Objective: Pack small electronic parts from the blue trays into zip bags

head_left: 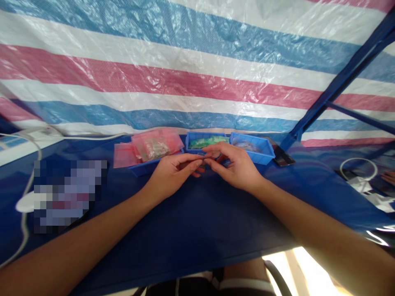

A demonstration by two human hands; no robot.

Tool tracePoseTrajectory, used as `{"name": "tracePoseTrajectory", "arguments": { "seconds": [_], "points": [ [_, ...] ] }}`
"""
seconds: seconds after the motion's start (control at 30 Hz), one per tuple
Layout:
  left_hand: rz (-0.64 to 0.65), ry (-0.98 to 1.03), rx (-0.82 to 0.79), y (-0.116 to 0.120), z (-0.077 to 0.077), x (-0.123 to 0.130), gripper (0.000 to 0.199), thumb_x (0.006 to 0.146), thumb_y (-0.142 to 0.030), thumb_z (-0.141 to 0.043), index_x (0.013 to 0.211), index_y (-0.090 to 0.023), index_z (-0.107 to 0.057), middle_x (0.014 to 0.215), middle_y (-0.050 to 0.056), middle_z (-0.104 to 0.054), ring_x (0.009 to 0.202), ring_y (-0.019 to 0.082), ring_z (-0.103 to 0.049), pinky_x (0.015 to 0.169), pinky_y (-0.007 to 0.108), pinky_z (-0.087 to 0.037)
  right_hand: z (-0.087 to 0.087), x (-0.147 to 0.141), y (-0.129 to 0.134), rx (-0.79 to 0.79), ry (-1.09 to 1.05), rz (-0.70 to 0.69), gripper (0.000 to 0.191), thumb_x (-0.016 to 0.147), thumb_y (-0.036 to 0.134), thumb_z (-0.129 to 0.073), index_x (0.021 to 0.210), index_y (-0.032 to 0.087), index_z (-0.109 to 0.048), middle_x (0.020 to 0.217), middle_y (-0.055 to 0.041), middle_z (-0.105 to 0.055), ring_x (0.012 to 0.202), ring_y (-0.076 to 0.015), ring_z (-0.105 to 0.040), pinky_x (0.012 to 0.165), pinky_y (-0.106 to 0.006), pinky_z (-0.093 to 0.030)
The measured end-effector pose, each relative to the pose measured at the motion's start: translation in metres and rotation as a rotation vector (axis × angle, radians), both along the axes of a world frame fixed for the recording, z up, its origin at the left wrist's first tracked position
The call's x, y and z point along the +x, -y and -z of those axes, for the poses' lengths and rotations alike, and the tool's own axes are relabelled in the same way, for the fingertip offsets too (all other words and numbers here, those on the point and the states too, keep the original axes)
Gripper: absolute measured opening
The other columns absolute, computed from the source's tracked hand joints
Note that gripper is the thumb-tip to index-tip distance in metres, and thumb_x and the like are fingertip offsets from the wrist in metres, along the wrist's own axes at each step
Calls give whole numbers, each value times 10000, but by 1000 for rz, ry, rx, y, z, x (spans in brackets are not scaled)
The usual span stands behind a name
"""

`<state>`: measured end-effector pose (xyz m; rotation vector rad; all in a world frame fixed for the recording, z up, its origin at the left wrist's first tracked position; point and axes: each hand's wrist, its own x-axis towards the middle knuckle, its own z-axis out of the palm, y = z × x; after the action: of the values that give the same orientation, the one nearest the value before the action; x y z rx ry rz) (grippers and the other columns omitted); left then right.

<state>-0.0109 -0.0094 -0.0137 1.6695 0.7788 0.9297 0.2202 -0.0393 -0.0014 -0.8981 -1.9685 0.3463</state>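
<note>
My left hand (173,172) and my right hand (233,164) meet above the middle of the blue table, fingertips pinched close together. Something small and dark seems to sit between them, too small and blurred to name. Behind my left hand, pink plastic bags (157,144) are heaped on a blue bin (138,169). A second blue bin (193,135) with green and white pieces (207,142) stands just beyond my fingers, its front partly hidden. Behind my right hand is a third blue bin (262,156), holding clear, pale plastic items (246,145).
A dark phone-like slab (283,157) lies right of the bins. At left are a blurred-out patch (69,197), a white round object (25,203) and a white cable. A striped tarp (185,78) hangs behind the blue tabletop (197,230). Another person's hand (389,177) shows at far right.
</note>
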Motion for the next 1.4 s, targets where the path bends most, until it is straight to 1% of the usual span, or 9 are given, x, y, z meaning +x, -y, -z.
{"name": "tracePoseTrajectory", "arguments": {
  "seconds": [0.1,0.2,0.3,0.4,0.7,0.9,1.17,1.3,1.4],
  "points": [
    [-7,-6,-3,0,2,1,491,929,-498,-830,1283,-161,-781,1189,115,-830,988,255,-824,843,357,-696,-5,10,-6,-2,-47,71,260,1037,313,-676,1290,267,-720,1048,-56,-790,906,-221,-767,811,-363,-649],
    [-15,-46,7,0,5,1,491,938,-506,-820,1280,-158,-767,1175,123,-829,977,248,-823,837,349,-684,-15,35,-18,79,-72,277,258,1036,351,-657,1259,242,-727,1009,-65,-777,899,-234,-757,786,-364,-640],
    [-20,-76,23,-1,6,0,472,951,-514,-802,1260,-159,-769,1155,125,-828,949,241,-817,786,333,-666,-23,66,-30,215,67,483,199,1012,306,-633,1142,216,-754,1048,-100,-764,922,-263,-734,823,-402,-618],
    [-20,-102,37,0,5,-1,440,965,-516,-783,1230,-164,-778,1119,117,-831,905,224,-806,744,316,-642,-24,90,-38,186,240,520,196,961,229,-628,1106,191,-753,995,-103,-754,868,-269,-716,831,-417,-591],
    [-7,-144,56,2,2,-2,393,1002,-506,-732,1199,-170,-784,1057,96,-826,860,191,-781,711,281,-601,-36,84,-24,62,362,420,149,994,292,-648,987,201,-766,941,-75,-802,743,-223,-699,733,-333,-513],
    [-5,-161,58,2,2,-2,357,1011,-480,-722,1176,-172,-793,1022,84,-827,837,181,-772,708,277,-589,-48,61,0,-36,659,289,258,1065,392,-609,1034,203,-782,890,-71,-807,775,-237,-739,737,-323,-481],
    [7,-178,72,3,1,-4,336,1021,-457,-713,1176,-169,-791,1006,72,-828,833,175,-768,717,271,-584,-41,23,23,-213,1090,258,136,1023,181,-630,1098,194,-743,972,-112,-809,884,-279,-777,707,-330,-467],
    [19,-191,80,3,1,-4,342,1025,-464,-704,1179,-171,-791,998,73,-828,827,184,-767,726,286,-588,-36,5,33,-164,1033,171,207,986,65,-615,1113,182,-729,962,-99,-796,839,-258,-763,686,-320,-474],
    [-6,-141,121,5,-2,-4,371,995,-454,-750,1250,-184,-768,1126,93,-820,964,218,-780,842,317,-610,-25,-2,31,-96,706,-3,242,1009,86,-593,1159,211,-736,1048,-87,-806,906,-238,-769,774,-321,-535]
  ]
}}
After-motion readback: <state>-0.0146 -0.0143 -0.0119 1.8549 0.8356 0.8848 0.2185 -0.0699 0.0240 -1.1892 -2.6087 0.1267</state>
